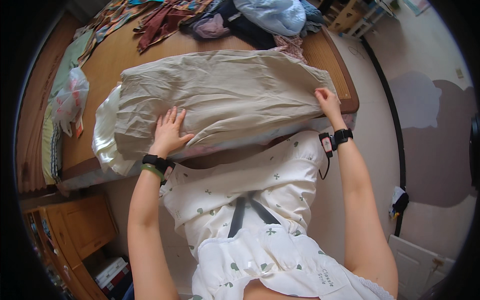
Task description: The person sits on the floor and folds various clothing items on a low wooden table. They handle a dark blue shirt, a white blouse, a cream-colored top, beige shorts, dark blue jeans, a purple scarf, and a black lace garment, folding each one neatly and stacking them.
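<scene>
A wrinkled beige cloth garment (pixel 225 90), its kind not clear, lies spread across the near part of a mat-covered bed (pixel 108 67). My left hand (pixel 170 129) rests flat on its lower left part, fingers spread, with nothing gripped. At its right, gathered end, my right hand (pixel 327 100) has the fingers closed on the edge of the cloth. A shiny cream satin cloth (pixel 107 131) sticks out from under the left end of the garment.
Piled clothes (pixel 270 17) lie along the far side of the bed. A clear plastic bag (pixel 71 97) is at the left, near a curtain (pixel 41 101). A wooden cabinet (pixel 78 228) stands at the lower left. A small dark and white item (pixel 399 202) lies on the floor at right.
</scene>
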The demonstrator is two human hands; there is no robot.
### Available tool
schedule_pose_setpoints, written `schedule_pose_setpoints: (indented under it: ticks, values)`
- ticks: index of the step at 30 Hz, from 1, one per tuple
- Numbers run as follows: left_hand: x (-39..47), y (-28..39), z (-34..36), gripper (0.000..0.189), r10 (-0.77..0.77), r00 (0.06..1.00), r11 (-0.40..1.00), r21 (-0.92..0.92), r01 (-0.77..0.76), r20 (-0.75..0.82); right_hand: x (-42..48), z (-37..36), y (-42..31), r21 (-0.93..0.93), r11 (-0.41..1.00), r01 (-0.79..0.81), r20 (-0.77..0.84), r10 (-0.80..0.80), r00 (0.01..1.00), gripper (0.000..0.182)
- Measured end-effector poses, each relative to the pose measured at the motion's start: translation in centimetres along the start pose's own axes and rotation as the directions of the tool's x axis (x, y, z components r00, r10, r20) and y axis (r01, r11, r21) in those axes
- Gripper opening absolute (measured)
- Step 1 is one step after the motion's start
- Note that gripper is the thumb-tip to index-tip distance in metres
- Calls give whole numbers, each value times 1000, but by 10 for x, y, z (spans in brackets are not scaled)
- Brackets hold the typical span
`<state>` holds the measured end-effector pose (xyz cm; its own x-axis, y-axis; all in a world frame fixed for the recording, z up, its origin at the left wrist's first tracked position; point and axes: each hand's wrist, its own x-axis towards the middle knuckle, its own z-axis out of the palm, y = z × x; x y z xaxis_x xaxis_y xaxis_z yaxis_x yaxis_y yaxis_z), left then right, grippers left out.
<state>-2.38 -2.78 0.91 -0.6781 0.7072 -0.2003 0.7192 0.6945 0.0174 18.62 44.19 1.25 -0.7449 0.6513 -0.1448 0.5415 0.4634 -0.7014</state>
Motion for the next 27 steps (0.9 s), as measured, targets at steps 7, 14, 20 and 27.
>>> schedule_pose_setpoints:
  ticks: [7, 14, 20, 27]
  values:
    - [21, 43, 12, 85, 92, 951, 983, -122, -133, -294, 11, 5, 46, -214, 913, -348, -698, 106, 708, 53]
    - [25, 67, 38, 86, 75, 979, 989, -109, -97, -190, 2, -6, 47, 437, 757, -486, -6, 543, 840, 38]
    - [26, 68, 39, 84, 79, 960, 986, -119, -115, -268, 19, -14, 69, 817, 478, -323, 103, 429, 897, 36]
    - [26, 62, 28, 81, 184, 940, 919, -289, -268, -288, 66, -87, 50, 885, 463, 40, -240, 383, 892, 37]
